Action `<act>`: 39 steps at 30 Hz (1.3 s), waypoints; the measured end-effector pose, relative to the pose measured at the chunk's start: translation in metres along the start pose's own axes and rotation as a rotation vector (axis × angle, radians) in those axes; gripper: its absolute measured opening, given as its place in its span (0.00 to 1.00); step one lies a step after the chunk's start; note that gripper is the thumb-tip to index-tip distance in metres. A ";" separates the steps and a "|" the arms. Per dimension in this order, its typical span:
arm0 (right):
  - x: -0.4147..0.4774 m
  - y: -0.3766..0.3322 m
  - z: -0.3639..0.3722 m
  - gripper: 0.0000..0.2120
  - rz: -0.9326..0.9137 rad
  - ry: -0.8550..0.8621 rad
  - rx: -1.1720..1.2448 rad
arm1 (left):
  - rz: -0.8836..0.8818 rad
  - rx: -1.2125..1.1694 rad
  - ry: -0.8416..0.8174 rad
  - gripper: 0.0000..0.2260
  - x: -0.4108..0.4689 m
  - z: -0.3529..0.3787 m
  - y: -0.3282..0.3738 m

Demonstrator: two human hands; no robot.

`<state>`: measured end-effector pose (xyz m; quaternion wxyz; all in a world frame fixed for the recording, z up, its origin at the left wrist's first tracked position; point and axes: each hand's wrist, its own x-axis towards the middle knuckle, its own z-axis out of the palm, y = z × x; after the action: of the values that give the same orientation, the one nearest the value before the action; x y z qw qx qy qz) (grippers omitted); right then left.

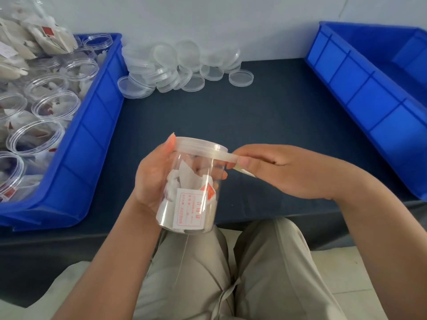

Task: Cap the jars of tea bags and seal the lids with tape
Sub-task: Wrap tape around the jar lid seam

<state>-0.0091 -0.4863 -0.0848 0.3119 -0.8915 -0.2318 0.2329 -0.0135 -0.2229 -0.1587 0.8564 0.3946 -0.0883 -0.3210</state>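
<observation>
Left hand (151, 179) gripping jar (193, 204), right hand (288, 172) pinching tape (227, 157) at lid (198, 145) edge, blue bins (92, 139) (369, 98) well apart

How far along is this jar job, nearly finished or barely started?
Done: the jar in the left hand already wears its lid. In hand: the right hand pinches a strip of tape against the lid's edge, so sealing looks under way. Left: many open jars of tea bags wait in the left blue bin, and a pile of loose lids lies on the table.
</observation>
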 end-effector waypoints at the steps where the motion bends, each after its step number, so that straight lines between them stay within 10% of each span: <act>1: 0.001 0.001 0.002 0.15 0.004 0.014 0.000 | 0.011 0.003 0.015 0.37 0.000 0.000 -0.002; 8: -0.001 0.006 0.011 0.14 0.025 0.121 0.082 | 0.066 0.148 0.183 0.45 0.002 0.007 -0.006; 20: 0.008 0.013 0.027 0.13 0.115 0.268 0.049 | 0.267 0.850 0.778 0.15 0.010 0.023 -0.010; 26: 0.018 0.006 0.036 0.14 0.116 0.302 0.008 | 0.254 1.030 0.823 0.45 0.019 0.033 -0.019; 39: -0.001 0.004 -0.006 0.15 0.057 0.107 -0.098 | 0.115 0.505 0.621 0.38 0.002 0.016 0.006</act>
<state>-0.0054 -0.4927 -0.0826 0.2729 -0.9231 -0.2004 0.1823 -0.0153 -0.2307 -0.1438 0.7352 0.6650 0.0766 -0.1064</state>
